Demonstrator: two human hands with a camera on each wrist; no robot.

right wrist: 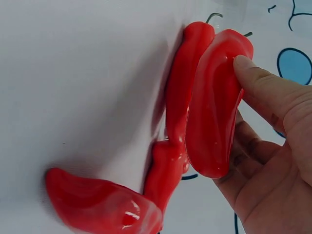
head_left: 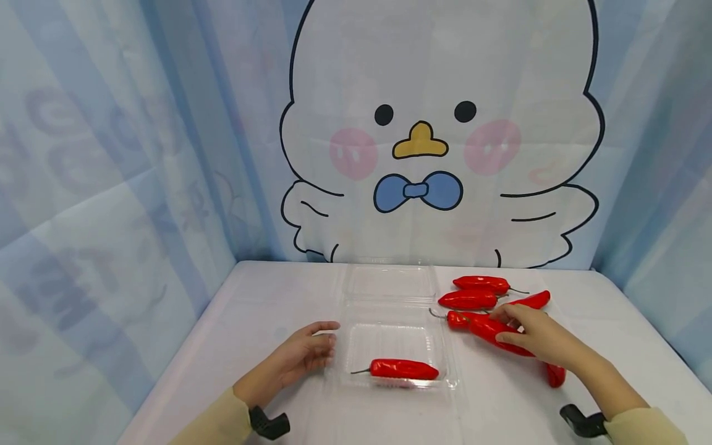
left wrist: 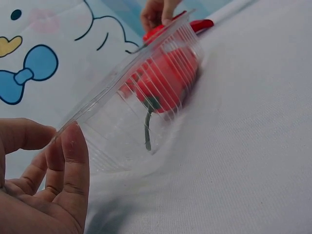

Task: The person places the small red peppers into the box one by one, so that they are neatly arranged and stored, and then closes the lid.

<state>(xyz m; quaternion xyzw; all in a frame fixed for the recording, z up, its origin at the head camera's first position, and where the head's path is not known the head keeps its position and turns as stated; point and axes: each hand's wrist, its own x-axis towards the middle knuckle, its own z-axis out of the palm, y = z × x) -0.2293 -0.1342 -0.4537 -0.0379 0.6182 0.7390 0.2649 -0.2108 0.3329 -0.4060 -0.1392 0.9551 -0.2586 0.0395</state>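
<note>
Right of centre in the head view, the right hand [head_left: 536,334] covers part of the long, glossy red pepper [head_left: 495,334] it pinches between thumb and fingers; other red peppers [head_left: 467,300] around it are partly hidden. The clear two-part plastic container [head_left: 389,339], lower centre, has faint edges. Only the left wrist view plainly shows the left hand [left wrist: 46,180] pinching its rim; one green-stemmed red pepper [left wrist: 168,78] lies inside. The right wrist view reveals the held pepper's smooth, creased skin.
</note>
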